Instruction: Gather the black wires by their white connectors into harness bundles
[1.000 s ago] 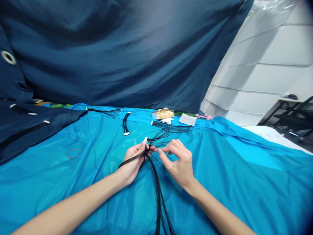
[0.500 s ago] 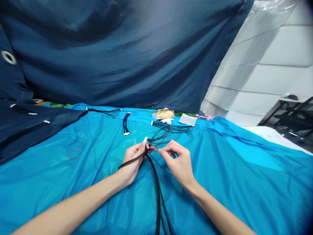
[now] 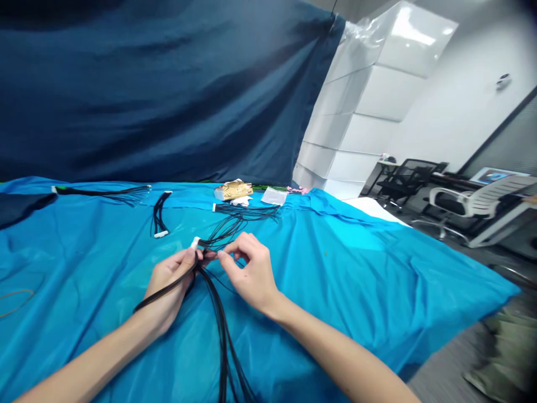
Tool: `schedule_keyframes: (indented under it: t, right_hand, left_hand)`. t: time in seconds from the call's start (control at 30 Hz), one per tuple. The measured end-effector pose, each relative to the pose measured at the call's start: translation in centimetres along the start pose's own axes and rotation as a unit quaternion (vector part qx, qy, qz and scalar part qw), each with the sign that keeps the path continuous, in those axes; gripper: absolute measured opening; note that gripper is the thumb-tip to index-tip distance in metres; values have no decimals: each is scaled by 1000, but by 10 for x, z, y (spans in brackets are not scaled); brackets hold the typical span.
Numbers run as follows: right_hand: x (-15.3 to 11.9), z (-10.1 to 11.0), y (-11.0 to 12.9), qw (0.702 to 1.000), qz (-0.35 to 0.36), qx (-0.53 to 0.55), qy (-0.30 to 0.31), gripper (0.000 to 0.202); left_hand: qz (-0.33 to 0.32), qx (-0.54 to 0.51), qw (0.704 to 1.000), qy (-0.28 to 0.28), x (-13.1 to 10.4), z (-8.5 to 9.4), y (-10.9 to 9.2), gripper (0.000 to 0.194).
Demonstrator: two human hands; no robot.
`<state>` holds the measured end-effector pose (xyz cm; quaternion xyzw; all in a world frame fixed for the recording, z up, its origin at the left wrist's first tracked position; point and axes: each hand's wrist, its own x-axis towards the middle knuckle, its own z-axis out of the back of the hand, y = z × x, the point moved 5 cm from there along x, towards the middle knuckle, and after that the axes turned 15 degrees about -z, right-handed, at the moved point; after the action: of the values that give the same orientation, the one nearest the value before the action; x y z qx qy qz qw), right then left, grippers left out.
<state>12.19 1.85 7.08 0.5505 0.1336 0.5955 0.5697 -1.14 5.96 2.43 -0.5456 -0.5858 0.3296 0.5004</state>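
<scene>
My left hand (image 3: 170,285) is closed around a black wire harness (image 3: 222,330), just below its white connector (image 3: 195,242). One bundle of the wires loops back over the left wrist, and the rest hang down toward the front. Close to the connector, my right hand (image 3: 251,271) is pinched, thumb against forefinger, on a single thin black wire. The wire's end between those fingertips is too small to make out. Loose black wires fan out to the right behind the hands.
Behind the hands on the blue cloth (image 3: 319,291) lie a short black cable (image 3: 159,215), two longer harnesses (image 3: 104,194) (image 3: 247,212), a gold packet (image 3: 235,190) and a clear bag (image 3: 274,196). A tan rubber band (image 3: 17,302) is at left. White boxes (image 3: 369,95) and chairs stand beyond.
The view has turned to the right, so more of the room shows and everything sits further left. My right hand has come slightly nearer to the left hand and connector.
</scene>
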Motion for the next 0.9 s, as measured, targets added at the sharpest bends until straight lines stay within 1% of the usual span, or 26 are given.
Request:
schedule_keyframes:
  t: [0.07, 0.13, 0.2, 0.3, 0.43, 0.5, 0.7, 0.9]
  right_hand:
    - [-5, -1, 6, 990, 99, -102, -28, 15]
    - [-9, -4, 9, 970, 162, -175, -39, 17]
    - [-10, -5, 10, 958, 193, -209, -40, 18]
    - [-10, -6, 11, 953, 218, -212, -15, 16]
    - [-8, -8, 9, 956, 216, -193, 41, 14]
    - [-7, -8, 7, 961, 206, -179, 54, 12]
    - [-8, -10, 3, 970, 183, -150, 61, 12]
    - [-9, -9, 1, 976, 160, -137, 62, 13]
  left_hand:
    - [7, 34, 999, 1, -2, 1, 1, 32]
    - [16, 73, 997, 13, -4, 2, 2, 34]
    - [24, 95, 995, 32, -5, 1, 4, 35]
    - [26, 97, 993, 57, -5, 0, 6, 34]
    - [16, 86, 993, 81, -4, -3, 4, 31]
    - [19, 86, 993, 81, -5, -4, 2, 31]
    - [40, 76, 992, 87, -8, -6, 4, 31]
    - [33, 70, 992, 99, -8, -4, 7, 28]
